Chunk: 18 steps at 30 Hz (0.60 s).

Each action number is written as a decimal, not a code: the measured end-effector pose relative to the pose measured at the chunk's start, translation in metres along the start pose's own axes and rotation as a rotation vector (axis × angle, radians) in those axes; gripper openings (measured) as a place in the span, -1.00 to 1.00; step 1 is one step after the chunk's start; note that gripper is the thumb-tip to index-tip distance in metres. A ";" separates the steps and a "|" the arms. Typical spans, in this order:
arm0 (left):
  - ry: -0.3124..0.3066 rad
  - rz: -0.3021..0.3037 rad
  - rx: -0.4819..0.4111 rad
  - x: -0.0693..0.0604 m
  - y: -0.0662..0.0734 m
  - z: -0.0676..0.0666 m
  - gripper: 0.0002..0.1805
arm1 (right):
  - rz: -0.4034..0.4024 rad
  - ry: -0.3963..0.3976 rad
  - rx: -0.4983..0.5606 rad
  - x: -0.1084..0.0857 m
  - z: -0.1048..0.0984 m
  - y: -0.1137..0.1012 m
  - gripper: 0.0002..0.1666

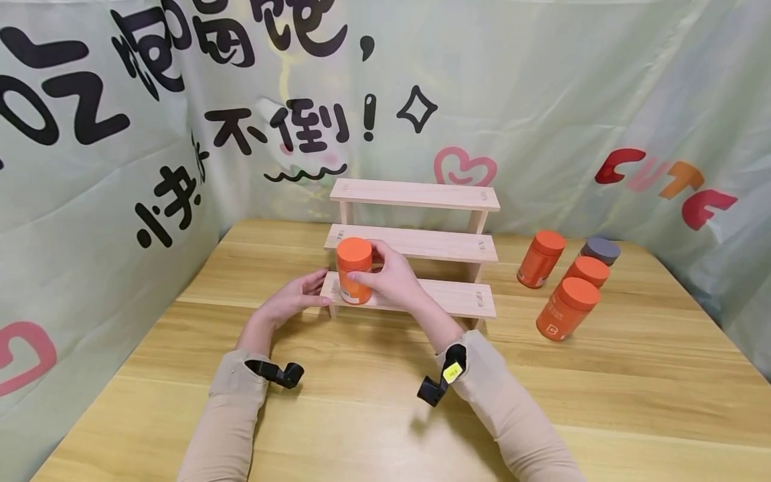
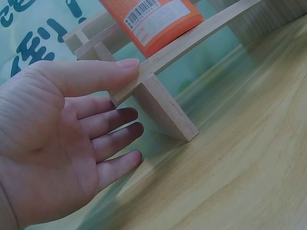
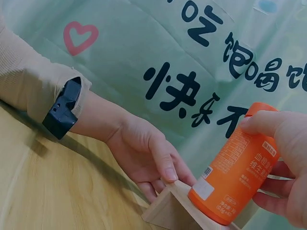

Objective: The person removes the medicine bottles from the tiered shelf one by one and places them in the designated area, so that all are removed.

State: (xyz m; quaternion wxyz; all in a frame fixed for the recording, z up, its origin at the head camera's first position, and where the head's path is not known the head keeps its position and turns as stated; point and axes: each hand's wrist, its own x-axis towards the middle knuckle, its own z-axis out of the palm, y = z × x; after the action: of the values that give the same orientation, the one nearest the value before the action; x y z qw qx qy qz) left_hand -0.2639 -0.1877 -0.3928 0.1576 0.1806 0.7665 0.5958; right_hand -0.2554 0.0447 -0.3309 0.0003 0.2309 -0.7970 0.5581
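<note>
An orange bottle [image 1: 354, 271] with an orange lid is at the left end of the lowest step of a pale wooden three-step rack [image 1: 415, 294]. My right hand [image 1: 394, 274] grips it from the right, thumb in front and fingers behind. In the right wrist view the bottle [image 3: 235, 167] shows white print, its base at the step's surface. My left hand [image 1: 295, 298] is at the rack's left end; in the left wrist view the thumb of the left hand [image 2: 62, 120] touches the step's corner while the other fingers extend loosely below, holding nothing.
To the right of the rack stand more orange bottles [image 1: 569, 309], one [image 1: 541, 259] a little apart, and one with a dark grey-blue lid [image 1: 600, 250] behind. A printed cloth [image 1: 530, 100] hangs around the back and sides of the wooden table [image 1: 361, 415].
</note>
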 end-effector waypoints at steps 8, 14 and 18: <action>0.006 -0.007 -0.004 -0.001 -0.001 0.000 -0.12 | -0.016 0.017 -0.047 -0.005 -0.006 0.001 -0.34; -0.001 -0.010 -0.011 0.000 -0.001 0.001 -0.12 | -0.012 0.016 -0.054 -0.014 -0.017 -0.001 -0.34; -0.006 -0.005 -0.019 0.000 -0.001 0.000 -0.11 | -0.016 0.018 -0.053 -0.022 -0.029 -0.002 -0.36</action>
State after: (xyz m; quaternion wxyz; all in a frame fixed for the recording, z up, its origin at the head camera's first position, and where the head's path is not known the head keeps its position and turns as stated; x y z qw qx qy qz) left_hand -0.2642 -0.1877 -0.3938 0.1627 0.1791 0.7609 0.6021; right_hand -0.2420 0.0780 -0.3242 0.0181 0.2322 -0.8095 0.5390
